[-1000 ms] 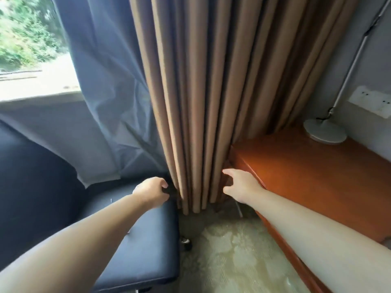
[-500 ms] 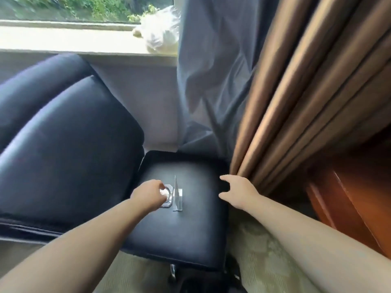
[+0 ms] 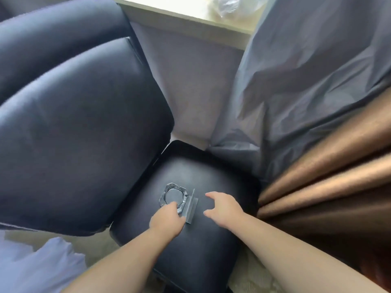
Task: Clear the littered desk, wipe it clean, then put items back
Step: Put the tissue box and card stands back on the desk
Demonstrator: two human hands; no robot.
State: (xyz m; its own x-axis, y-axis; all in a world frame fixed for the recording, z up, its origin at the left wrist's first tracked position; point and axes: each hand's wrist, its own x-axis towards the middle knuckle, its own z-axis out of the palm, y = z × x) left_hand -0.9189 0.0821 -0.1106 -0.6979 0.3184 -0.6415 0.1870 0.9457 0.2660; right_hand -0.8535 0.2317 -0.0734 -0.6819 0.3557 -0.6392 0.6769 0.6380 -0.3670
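1. Stage – the clear faceted glass ashtray (image 3: pixel 173 197) and the clear bent-acrylic sign stand (image 3: pixel 191 208) sit off the desk, so this looks like either clearing or fetching back. The desk is out of view, so wiping cannot be judged.
2. Both lie touching, side by side on the black leather footstool (image 3: pixel 201 254). The ashtray looks empty.
3. The left hand (image 3: pixel 167 218) touches the ashtray's near rim – whether it grips, I cannot tell.
4. The right hand (image 3: pixel 224 207) hovers just beside the stand, thumb and fingers spread wide, holding nothing.

Left hand (image 3: pixel 166 219) on glass ashtray (image 3: pixel 172 195)
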